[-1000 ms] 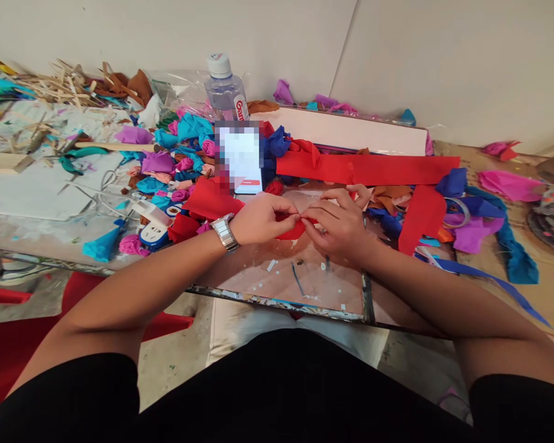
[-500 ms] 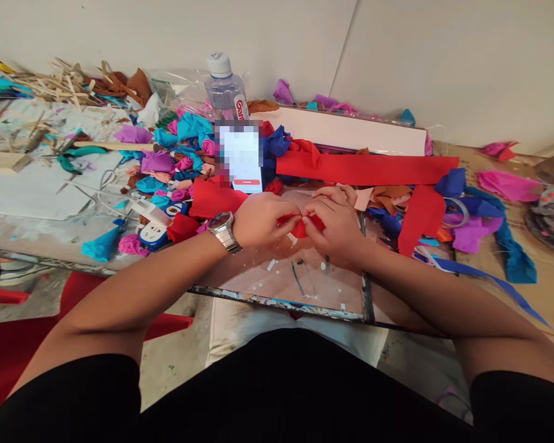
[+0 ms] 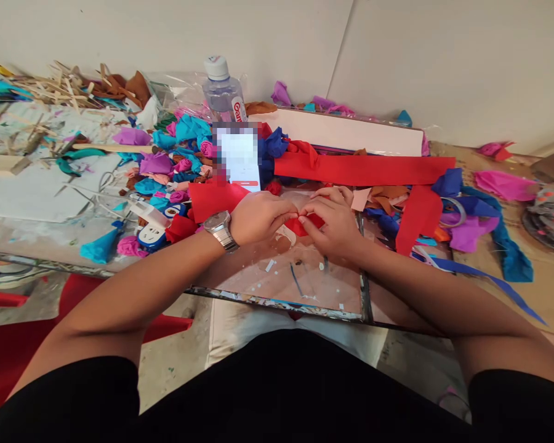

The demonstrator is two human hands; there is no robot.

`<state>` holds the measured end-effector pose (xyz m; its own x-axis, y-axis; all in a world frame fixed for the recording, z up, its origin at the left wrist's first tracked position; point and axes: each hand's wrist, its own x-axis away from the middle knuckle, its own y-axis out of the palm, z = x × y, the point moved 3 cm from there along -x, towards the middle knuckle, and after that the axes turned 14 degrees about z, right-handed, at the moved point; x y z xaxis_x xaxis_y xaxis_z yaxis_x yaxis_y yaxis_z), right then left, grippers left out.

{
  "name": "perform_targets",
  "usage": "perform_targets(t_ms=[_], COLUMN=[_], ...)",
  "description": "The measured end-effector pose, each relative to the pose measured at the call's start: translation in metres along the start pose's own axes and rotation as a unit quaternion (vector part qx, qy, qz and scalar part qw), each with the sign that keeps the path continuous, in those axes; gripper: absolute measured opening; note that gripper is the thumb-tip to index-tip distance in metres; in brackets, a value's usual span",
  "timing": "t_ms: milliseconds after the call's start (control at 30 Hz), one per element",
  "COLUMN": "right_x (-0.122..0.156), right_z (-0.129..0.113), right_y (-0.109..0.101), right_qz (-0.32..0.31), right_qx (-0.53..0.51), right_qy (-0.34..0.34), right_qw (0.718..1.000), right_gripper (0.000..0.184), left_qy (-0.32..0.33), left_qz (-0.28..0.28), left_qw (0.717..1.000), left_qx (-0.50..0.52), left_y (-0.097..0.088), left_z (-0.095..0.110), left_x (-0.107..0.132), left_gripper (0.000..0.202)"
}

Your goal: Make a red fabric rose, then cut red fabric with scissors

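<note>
A small piece of red crepe paper [image 3: 300,227] is pinched between my two hands over the board in front of me. My left hand [image 3: 261,216], with a metal watch on its wrist, grips the left side with thumb and forefinger. From the right, my right hand [image 3: 333,221] presses its thumb and fingers on the other side. The fingertips nearly meet, so part of the paper is hidden. Behind the hands lies a long red crepe paper strip [image 3: 364,169]. Another red piece [image 3: 216,200] rests beside my left hand.
A phone [image 3: 240,160] leans in front of a water bottle [image 3: 223,92]. A blue and white power strip [image 3: 154,231] lies left of my hands. Colourful crumpled paper [image 3: 157,163] and wooden sticks [image 3: 69,86] cover the left. A tape roll [image 3: 455,212] and scissors [image 3: 422,255] are at right.
My left fingers have shifted slightly and straightened over the red paper. More of the paper shows below the fingertips. The view has moved a little; other things lie as before.
</note>
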<state>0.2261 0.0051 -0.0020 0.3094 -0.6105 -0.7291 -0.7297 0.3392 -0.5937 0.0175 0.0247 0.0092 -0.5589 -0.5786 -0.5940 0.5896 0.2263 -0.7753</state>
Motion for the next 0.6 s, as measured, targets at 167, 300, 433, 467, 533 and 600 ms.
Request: perform_targets(t_ms=[167, 300, 433, 467, 533, 600], right_x=[0.0008, 0.0001, 0.0004, 0.0006, 0.001, 0.0012], right_z=[0.0006, 0.0003, 0.0004, 0.0007, 0.0016, 0.0026], right_y=[0.0034, 0.0026, -0.0001, -0.0004, -0.0007, -0.0002], right_qz=[-0.001, -0.018, -0.034, -0.034, -0.024, -0.011], right_qx=[0.008, 0.008, -0.012, -0.015, -0.012, -0.005], right_qy=[0.003, 0.008, 0.002, 0.0, -0.005, -0.012], right_qw=[1.0, 1.0, 0.999, 0.999, 1.0, 1.0], right_gripper=[0.012, 0.01, 0.011, 0.012, 0.012, 0.011], left_qy=[-0.019, -0.033, -0.028, -0.027, -0.026, -0.023], left_qz=[-0.011, -0.028, -0.033, -0.034, -0.036, -0.037], left_qw=[0.999, 0.998, 0.998, 0.998, 0.998, 0.997], left_qx=[0.045, 0.055, 0.047, 0.046, 0.048, 0.057], left_y=[-0.0007, -0.0036, -0.0037, -0.0034, -0.003, -0.0036], left_z=[0.0012, 0.0015, 0.0006, 0.0005, 0.0007, 0.0015], left_x=[-0.0006, -0.0002, -0.0007, -0.0009, -0.0014, -0.0018], left_gripper=[0.036, 0.034, 0.036, 0.036, 0.037, 0.037])
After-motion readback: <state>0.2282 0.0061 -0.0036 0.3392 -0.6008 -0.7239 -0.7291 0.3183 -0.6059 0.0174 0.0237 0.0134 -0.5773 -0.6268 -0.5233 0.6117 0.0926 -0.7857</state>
